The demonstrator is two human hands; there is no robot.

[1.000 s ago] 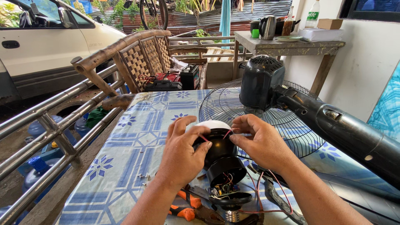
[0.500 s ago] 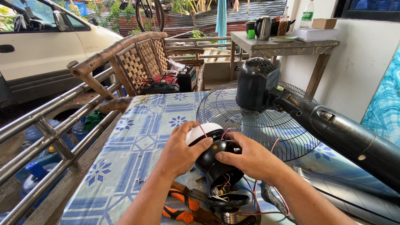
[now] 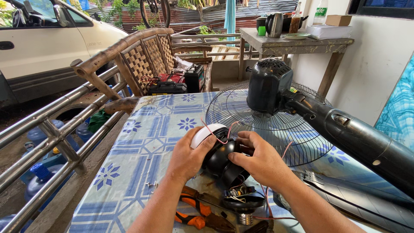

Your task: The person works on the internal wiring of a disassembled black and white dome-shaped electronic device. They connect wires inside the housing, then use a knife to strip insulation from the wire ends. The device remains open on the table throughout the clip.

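Two hands on the black bulb housing.
Your left hand cups its white dome; your right hand grips the other side.

Plastic, wire and cloth showing on the bench

The black housing between the hands is gleaming like smooth glossy plastic, its white cap looking matt, with thin red wires in shiny insulation trailing over it. The bench cloth is lying smooth and faintly sheeny (printed blue and white). The fan grille is showing as thin dark metal wire, the fan motor casing as dull black plastic, the fan pole as glossy. The pliers are wearing orange rubbery grips. The chair behind is looking like woven cane on rough wood.
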